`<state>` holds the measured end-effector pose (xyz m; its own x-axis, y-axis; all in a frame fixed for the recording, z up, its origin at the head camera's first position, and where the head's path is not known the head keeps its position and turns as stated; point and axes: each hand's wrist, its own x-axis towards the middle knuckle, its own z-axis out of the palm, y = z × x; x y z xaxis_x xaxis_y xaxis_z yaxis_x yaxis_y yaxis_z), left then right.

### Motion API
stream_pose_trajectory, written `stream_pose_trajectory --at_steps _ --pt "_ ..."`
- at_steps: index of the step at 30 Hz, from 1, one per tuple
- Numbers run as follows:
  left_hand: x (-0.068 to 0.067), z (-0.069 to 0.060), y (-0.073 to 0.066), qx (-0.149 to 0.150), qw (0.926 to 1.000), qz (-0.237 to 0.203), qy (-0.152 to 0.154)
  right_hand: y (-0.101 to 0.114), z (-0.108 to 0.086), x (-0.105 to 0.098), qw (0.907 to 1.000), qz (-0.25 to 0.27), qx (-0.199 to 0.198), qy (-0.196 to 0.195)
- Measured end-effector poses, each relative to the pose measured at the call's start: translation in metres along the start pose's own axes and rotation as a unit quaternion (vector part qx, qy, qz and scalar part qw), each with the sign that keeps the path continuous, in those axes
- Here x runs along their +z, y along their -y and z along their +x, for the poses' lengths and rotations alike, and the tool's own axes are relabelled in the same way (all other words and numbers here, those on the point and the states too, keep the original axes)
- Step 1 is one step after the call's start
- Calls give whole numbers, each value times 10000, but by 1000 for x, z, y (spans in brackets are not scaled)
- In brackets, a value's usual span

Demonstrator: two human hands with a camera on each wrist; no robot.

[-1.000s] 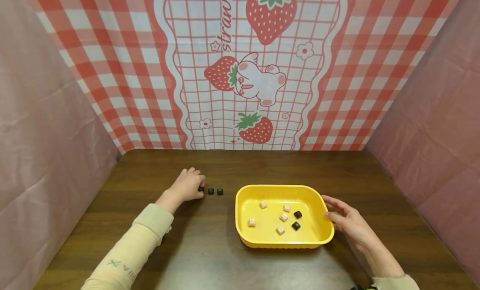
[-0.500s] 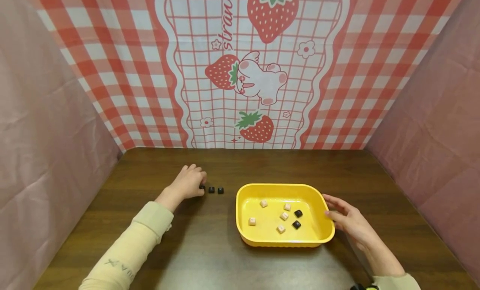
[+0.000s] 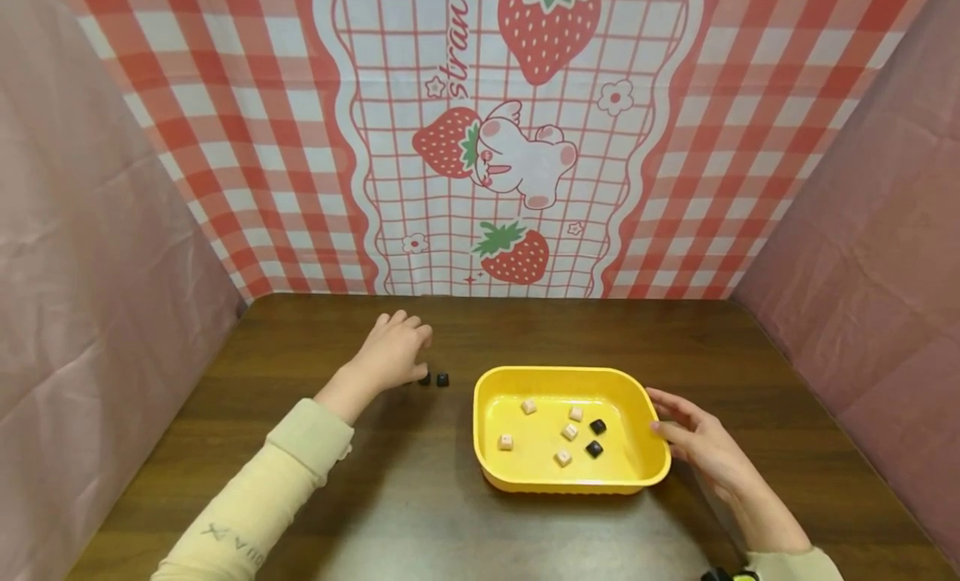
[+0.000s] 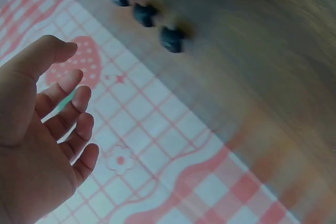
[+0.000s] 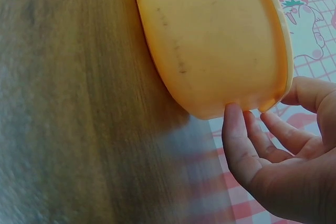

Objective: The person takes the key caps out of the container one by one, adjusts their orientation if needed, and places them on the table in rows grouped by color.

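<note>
My left hand (image 3: 390,352) hovers over the left end of a row of black keycaps on the table, fingers loosely bent, nothing between them. Two of these black keycaps (image 3: 442,379) show in the head view. Three black keycaps (image 4: 172,39) line up in the left wrist view, apart from the hand (image 4: 47,114); the third is hidden in the head view. My right hand (image 3: 705,448) grips the right end of a yellow bin (image 3: 570,487), thumb over the rim, fingers outside. Inside lie several cream keycaps (image 3: 563,458) and two black keycaps (image 3: 594,449).
The brown wooden table (image 3: 390,514) spreads around the bin. A red checked strawberry cloth (image 3: 277,147) hangs behind it, with pink curtains (image 3: 862,256) at both sides.
My left hand has come off the leftmost black keycap in the row and moved right and a little up. The right hand stays on the bin, which has not moved.
</note>
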<state>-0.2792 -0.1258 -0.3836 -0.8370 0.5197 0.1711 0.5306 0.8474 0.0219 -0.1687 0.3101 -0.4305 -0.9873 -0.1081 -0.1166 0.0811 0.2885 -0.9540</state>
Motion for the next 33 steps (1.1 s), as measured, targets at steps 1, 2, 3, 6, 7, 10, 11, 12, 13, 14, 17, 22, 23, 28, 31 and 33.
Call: stream_pose_trajectory --at_steps 1,2,3,6,7,10,11,12,13,14,17,22,23,28,31,33 --pt "-2 1 -3 -7 10000 15 -37 0 0 0 10000 -7 11 -3" --pt "-4 1 -6 -11 10000 33 -74 0 0 0 10000 -18 21 -8" --pt "-5 2 -9 -15 9999 45 -111 0 0 -1 10000 -26 27 -9" --pt "-7 3 -17 28 9997 68 -252 0 0 -1 10000 -38 17 -21" --pt "-8 4 -20 56 9995 68 -311 0 0 -1 10000 -38 13 -24" --pt "-10 5 -30 103 9987 54 -504 -1 -1 -1 10000 -28 17 -22" --pt "-10 5 -34 107 9984 46 -555 -1 -1 -1 10000 -28 20 -21" --pt "-11 5 -38 108 9981 31 -613 -1 -1 -1 10000 -26 22 -16" --pt "-12 6 -42 104 9978 10 -651 -1 -1 0 10000 -28 24 -15" --pt "-13 6 -47 100 9976 -19 -689 -1 -1 0 10000 -28 25 -10" --pt "-16 7 -61 128 9970 -157 -745 -1 -1 0 10000 -31 24 -1" --pt "-23 6 -86 292 9957 -372 -801 0 -1 1 10000 -41 19 7" --pt "-24 6 -91 328 9953 -396 -816 0 -1 1 10000 -48 18 5" --pt "-22 7 -114 517 9934 -533 -878 1 -1 1 10000 -57 49 7" --pt "-16 8 -129 620 9928 -557 -857 2 -1 0 9999 -81 87 2" --pt "-11 9 -138 699 9924 -569 -837 2 -1 0 9999 -93 103 -8"
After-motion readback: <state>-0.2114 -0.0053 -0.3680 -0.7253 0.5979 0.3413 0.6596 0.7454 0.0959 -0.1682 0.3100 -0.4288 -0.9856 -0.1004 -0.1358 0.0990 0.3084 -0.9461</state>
